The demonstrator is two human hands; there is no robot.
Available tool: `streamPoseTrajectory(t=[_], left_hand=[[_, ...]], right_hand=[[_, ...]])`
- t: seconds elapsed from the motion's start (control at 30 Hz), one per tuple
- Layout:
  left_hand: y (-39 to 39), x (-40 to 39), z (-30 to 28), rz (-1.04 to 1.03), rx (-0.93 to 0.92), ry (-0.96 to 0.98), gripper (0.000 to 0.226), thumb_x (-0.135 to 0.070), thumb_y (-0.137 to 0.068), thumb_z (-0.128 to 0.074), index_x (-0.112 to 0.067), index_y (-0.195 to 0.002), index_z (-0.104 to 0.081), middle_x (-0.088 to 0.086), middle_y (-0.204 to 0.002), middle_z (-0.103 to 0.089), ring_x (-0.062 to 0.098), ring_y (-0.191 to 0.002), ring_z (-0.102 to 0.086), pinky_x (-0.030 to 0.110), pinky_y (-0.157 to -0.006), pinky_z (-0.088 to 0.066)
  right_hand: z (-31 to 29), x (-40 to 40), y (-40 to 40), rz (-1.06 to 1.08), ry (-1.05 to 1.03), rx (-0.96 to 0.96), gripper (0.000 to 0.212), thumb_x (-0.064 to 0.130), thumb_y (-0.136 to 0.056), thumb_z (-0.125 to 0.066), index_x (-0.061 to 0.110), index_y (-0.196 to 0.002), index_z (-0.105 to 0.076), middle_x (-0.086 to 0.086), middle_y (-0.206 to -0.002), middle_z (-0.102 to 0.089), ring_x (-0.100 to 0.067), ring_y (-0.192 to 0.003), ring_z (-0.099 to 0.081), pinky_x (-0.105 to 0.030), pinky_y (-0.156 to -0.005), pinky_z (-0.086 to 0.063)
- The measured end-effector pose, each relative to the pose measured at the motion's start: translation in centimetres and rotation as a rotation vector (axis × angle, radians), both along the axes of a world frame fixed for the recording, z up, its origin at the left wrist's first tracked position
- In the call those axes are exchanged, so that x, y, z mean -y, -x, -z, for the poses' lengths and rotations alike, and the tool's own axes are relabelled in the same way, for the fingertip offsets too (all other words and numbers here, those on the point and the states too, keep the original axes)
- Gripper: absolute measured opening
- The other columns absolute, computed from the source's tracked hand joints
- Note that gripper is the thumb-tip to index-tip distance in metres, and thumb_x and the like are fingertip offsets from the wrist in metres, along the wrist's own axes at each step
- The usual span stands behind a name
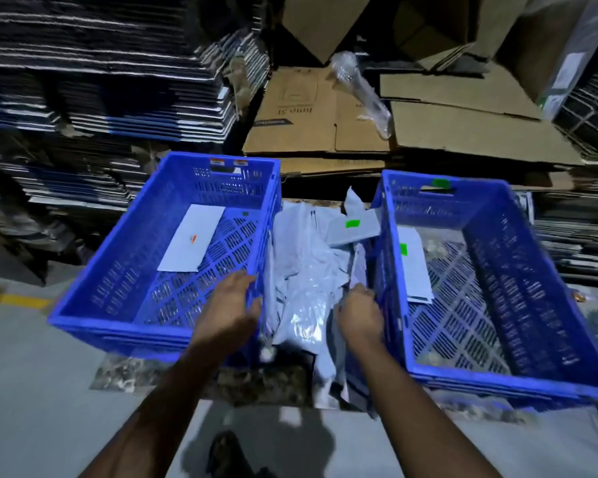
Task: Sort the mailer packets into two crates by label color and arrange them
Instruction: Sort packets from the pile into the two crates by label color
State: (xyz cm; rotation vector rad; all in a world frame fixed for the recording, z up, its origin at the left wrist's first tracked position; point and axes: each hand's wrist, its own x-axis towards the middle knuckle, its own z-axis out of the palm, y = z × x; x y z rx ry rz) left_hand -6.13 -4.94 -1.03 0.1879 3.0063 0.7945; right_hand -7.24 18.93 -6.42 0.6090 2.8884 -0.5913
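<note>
Two blue crates stand side by side. The left crate [94, 315] holds one grey packet with an orange label [192, 238]. The right crate [546, 384] holds a packet with a green label [411, 267] against its left wall. Between them lies a heap of grey mailer packets [304, 270]; one with a green label [353, 227] lies on top at the far end. My left hand [230, 307] lies over the left crate's near right corner, beside the heap. My right hand [359, 313] grips a packet at the heap's right edge, beside the right crate's wall.
Stacks of flattened cardboard [325, 112] and bundled sheets [94, 74] rise behind and to both sides of the crates. A crumpled clear plastic wrap [359, 88] lies on the cardboard. Grey floor with a yellow line [21, 300] is at the left.
</note>
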Motion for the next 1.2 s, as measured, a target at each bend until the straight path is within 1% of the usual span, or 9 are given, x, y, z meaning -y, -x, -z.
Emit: streamPoseTrajectory(t=[0.1,0.23,0.43,0.6,0.73,0.93,1.0,1.1,1.2], left_hand=[[-1.8,-1.0,-0.3,-0.008,0.014,0.060,0.055,-0.031,-0.096,-0.055,-0.009,-0.145,-0.044,0.013,-0.156,-0.034,0.026,-0.145,-0.029,0.034,-0.120,-0.020],[-3.3,-1.4,-1.2,-0.001,0.036,0.073,0.055,-0.033,-0.098,-0.052,-0.011,-0.147,-0.040,0.010,-0.152,-0.041,0.026,-0.139,-0.039,0.038,-0.114,-0.032],[-4.0,-1.0,-2.5,0.028,0.037,-0.031,0.052,-0.036,-0.098,-0.053,-0.024,-0.147,-0.040,0.009,-0.133,-0.058,0.026,-0.126,-0.051,0.039,-0.104,-0.043],[-4.0,-1.3,-3.0,0.108,0.037,-0.150,0.047,-0.033,-0.097,-0.055,-0.026,-0.142,-0.045,0.003,-0.133,-0.057,0.018,-0.124,-0.052,0.033,-0.101,-0.042],[-4.5,-1.2,-3.8,0.157,0.024,-0.259,0.041,-0.033,-0.097,-0.056,-0.026,-0.138,-0.051,-0.008,-0.134,-0.057,0.009,-0.124,-0.052,0.031,-0.103,-0.044],[-4.9,-1.7,-6.0,0.112,0.202,-0.676,0.039,-0.031,-0.095,-0.063,-0.027,-0.133,-0.057,-0.015,-0.129,-0.062,-0.002,-0.117,-0.057,0.032,-0.106,-0.046],[-5.3,-2.4,-7.1,0.116,0.312,-0.893,0.039,-0.028,-0.094,-0.064,-0.023,-0.132,-0.058,-0.008,-0.126,-0.066,0.005,-0.116,-0.062,0.033,-0.104,-0.048],[-6.3,-3.3,-8.8,0.132,0.385,-1.145,0.029,-0.012,-0.094,-0.063,-0.014,-0.122,-0.063,0.008,-0.112,-0.073,0.021,-0.102,-0.071,0.030,-0.084,-0.057],[-6.8,-3.7,-9.5,0.089,0.336,-1.256,0.022,-0.004,-0.090,-0.065,-0.006,-0.112,-0.068,0.015,-0.105,-0.075,0.032,-0.094,-0.072,0.038,-0.079,-0.058]], right_hand=[[-0.2,-0.3,-0.5,-0.041,-0.092,-0.003,0.030,0.008,-0.095,-0.055,0.003,-0.124,-0.051,-0.014,-0.126,-0.060,-0.027,-0.111,-0.066,-0.035,-0.084,-0.055],[-2.3,-0.3,-1.7,-0.035,-0.060,-0.155,0.021,-0.001,-0.093,-0.054,0.004,-0.113,-0.058,-0.013,-0.113,-0.062,-0.029,-0.098,-0.067,-0.035,-0.077,-0.055],[-7.2,-1.0,-3.7,0.137,0.213,-0.535,0.016,0.020,-0.090,-0.068,0.009,-0.102,-0.067,-0.007,-0.094,-0.068,-0.026,-0.084,-0.061,-0.027,-0.066,-0.041],[-8.9,-1.0,-1.5,0.228,0.429,-0.553,0.021,0.021,-0.080,-0.081,0.008,-0.087,-0.066,0.000,-0.078,-0.059,-0.022,-0.077,-0.055,-0.027,-0.066,-0.037],[-9.0,-1.5,-1.8,0.193,0.456,-0.632,0.019,0.021,-0.087,-0.072,0.013,-0.073,-0.061,0.007,-0.061,-0.054,-0.024,-0.068,-0.055,-0.022,-0.057,-0.029],[-12.8,-1.0,-6.7,0.175,0.849,-0.694,0.016,0.030,-0.090,-0.070,0.014,-0.091,-0.073,-0.014,-0.077,-0.068,-0.024,-0.068,-0.061,-0.036,-0.065,-0.048],[-14.4,-0.3,-8.4,0.147,1.030,-0.686,0.016,0.017,-0.092,-0.069,0.003,-0.099,-0.071,-0.017,-0.080,-0.067,-0.020,-0.069,-0.061,-0.037,-0.061,-0.050],[-16.1,0.8,-9.9,0.157,1.161,-0.656,0.017,0.017,-0.092,-0.069,0.005,-0.103,-0.071,-0.028,-0.098,-0.070,-0.038,-0.082,-0.067,-0.059,-0.077,-0.055],[-17.1,1.1,-11.0,0.109,1.148,-0.618,0.017,0.021,-0.093,-0.066,0.011,-0.106,-0.070,-0.021,-0.101,-0.072,-0.046,-0.095,-0.068,-0.059,-0.083,-0.057]])
